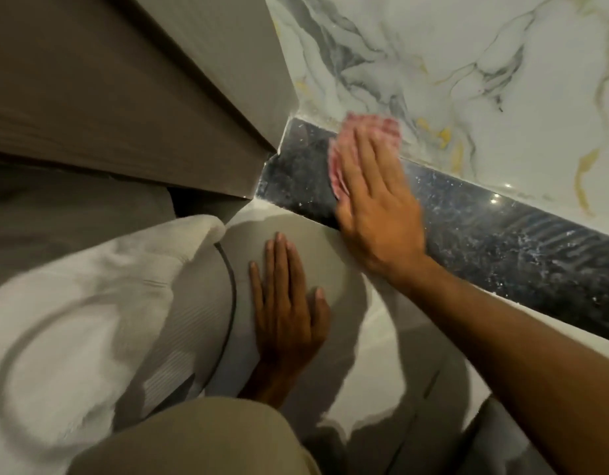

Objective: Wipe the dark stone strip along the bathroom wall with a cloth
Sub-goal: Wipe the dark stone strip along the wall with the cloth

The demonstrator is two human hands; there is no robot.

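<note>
I note the right hand [375, 207] pressed flat, fingers [361, 156] spread wide, pinning a pink cloth [368, 132] against the dark stone strip [502, 241]. The cloth sits near the strip's left end, just short of the corner where a brown door frame [179, 108] meets the marble wall [467, 63]. White specks mark the strip to the right of the hand. The left hand [286, 313] lies flat on the pale floor [382, 354], fingers extended, holding nothing. A white towel [90, 286] lies beside it. I see no containers.
</note>
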